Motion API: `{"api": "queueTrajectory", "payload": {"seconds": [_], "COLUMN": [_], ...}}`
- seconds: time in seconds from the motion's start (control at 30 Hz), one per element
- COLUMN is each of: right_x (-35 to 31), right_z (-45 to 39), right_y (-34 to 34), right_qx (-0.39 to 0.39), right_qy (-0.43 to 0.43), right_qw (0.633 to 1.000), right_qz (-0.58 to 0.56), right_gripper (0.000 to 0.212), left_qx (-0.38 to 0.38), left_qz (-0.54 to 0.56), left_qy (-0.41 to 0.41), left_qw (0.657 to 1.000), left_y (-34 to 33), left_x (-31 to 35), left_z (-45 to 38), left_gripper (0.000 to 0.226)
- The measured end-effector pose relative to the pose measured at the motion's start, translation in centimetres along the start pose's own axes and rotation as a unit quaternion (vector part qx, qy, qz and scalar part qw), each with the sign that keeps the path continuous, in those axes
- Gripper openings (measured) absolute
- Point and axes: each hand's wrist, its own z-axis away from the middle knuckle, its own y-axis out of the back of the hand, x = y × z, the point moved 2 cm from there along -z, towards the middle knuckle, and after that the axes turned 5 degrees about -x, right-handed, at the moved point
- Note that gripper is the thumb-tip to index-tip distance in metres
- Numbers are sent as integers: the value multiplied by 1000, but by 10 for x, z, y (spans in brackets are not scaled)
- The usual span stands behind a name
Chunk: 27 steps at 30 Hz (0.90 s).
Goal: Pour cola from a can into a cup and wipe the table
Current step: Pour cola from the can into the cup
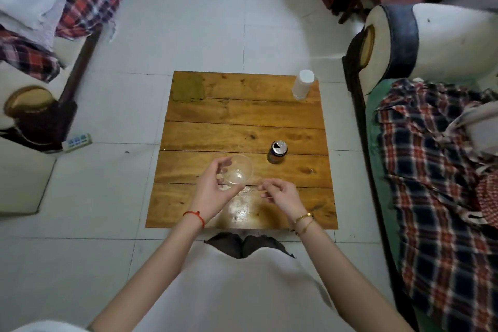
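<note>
A: Left hand (213, 188) grips the clear plastic cup (238, 170); right hand (280, 194) has fingers loosely curled, holding nothing I can make out.

B: Opened dark aluminium cola can (277, 152) stands upright just beyond the right hand, nearer it.

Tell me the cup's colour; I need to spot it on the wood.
Clear, colourless plastic cup, held by the left hand; head view.

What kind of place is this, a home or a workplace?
Most likely a home living room. A low wooden table stands on a white tiled floor, with upholstered sofas draped in plaid cloth on both sides, and a power strip lies on the floor.
</note>
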Motion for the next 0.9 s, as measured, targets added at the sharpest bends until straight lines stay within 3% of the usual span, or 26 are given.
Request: {"api": "queueTrajectory", "payload": {"seconds": [0.17, 0.33, 0.67, 0.9], "right_x": [-2, 9, 64, 94], "right_z": [-41, -97, -213, -247], "right_y": [26, 55, 68, 58], "right_qx": [94, 163, 170, 215], "right_qy": [-7, -36, -67, 8], "right_qw": [993, 977, 963, 966], "right_qz": [71, 135, 197, 141], "right_gripper": [12, 34, 81, 90], "left_qx": [6, 15, 31, 30], "left_qz": [-10, -17, -3, -6], "left_qy": [9, 23, 52, 57], "left_qw": [1000, 999, 998, 998], "left_y": [7, 10, -14, -39], "left_x": [-8, -21, -83, -119], "left_z": [-27, -55, -112, -128], "left_gripper": [70, 68, 68, 67]}}
